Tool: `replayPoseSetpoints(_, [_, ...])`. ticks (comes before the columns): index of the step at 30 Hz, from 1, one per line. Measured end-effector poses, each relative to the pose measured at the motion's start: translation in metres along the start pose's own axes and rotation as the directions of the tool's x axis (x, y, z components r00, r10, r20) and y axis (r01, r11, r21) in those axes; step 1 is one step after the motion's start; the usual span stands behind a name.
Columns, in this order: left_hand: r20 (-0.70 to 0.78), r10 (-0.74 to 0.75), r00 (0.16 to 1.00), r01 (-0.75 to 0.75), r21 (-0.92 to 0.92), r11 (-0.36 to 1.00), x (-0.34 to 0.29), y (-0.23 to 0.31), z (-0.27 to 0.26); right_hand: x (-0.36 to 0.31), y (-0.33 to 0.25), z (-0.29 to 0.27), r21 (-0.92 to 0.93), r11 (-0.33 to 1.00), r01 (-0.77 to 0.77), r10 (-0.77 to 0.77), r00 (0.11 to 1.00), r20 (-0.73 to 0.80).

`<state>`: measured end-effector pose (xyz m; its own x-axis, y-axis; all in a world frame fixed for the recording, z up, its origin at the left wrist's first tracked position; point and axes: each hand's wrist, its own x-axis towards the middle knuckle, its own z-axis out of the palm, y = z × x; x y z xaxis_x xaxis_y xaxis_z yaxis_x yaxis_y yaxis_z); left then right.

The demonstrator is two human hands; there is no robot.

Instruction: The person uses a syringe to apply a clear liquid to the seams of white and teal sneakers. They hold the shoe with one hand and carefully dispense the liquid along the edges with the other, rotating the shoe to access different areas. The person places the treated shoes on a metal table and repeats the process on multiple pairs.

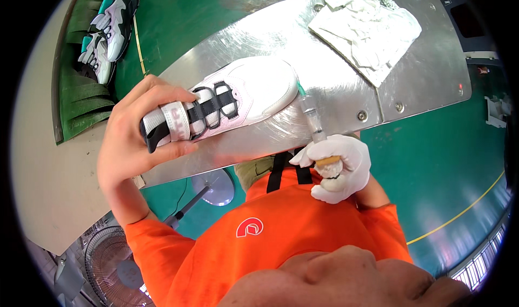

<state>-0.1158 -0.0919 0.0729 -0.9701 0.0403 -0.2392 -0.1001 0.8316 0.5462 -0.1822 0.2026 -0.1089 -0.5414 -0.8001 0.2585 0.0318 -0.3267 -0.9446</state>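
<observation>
My bare left hand (135,128) grips a white sneaker (265,85) around its heel and ankle opening, with the thumb on the near side. The shoe has black lace loops, pale pink panels and a grey tongue, and its toe points right over the metal table. In a white glove, my right hand (346,169) is closed around a clear syringe (311,115). The syringe's green tip (301,89) is at the sole edge of the toe, apparently touching it. A tan piece (327,160) shows between the gloved fingers; its kind is unclear.
A crumpled white cloth (373,31) lies on a pad at the far right of the metal table (216,47). Two similar sneakers (113,31) rest on a green conveyor (70,112) at the left. A fan (116,264) stands at the lower left.
</observation>
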Motion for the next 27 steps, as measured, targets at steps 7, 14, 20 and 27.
replayPoseSetpoints(7, [0.535,0.305,0.788,-0.27,-0.145,0.952,0.045,-0.014,-0.052,-0.013,0.019,0.016,-0.038,0.984,0.173,-0.175,0.982,-0.069])
replayPoseSetpoints(14, [0.643,0.116,0.757,-0.061,-0.107,0.992,0.138,0.0,0.009,-0.017,0.017,0.008,0.11,0.99,0.082,-0.084,0.996,0.016])
replayPoseSetpoints(20, [0.644,0.13,0.754,-0.032,-0.16,0.987,0.131,0.005,0.036,-0.021,0.001,0.008,0.286,0.956,0.063,-0.069,0.998,0.008])
replayPoseSetpoints(27, [0.183,0.225,0.957,-0.161,-0.309,0.937,0.062,0.027,-0.025,0.039,-0.067,-0.008,0.536,0.841,0.073,-0.235,0.942,0.24])
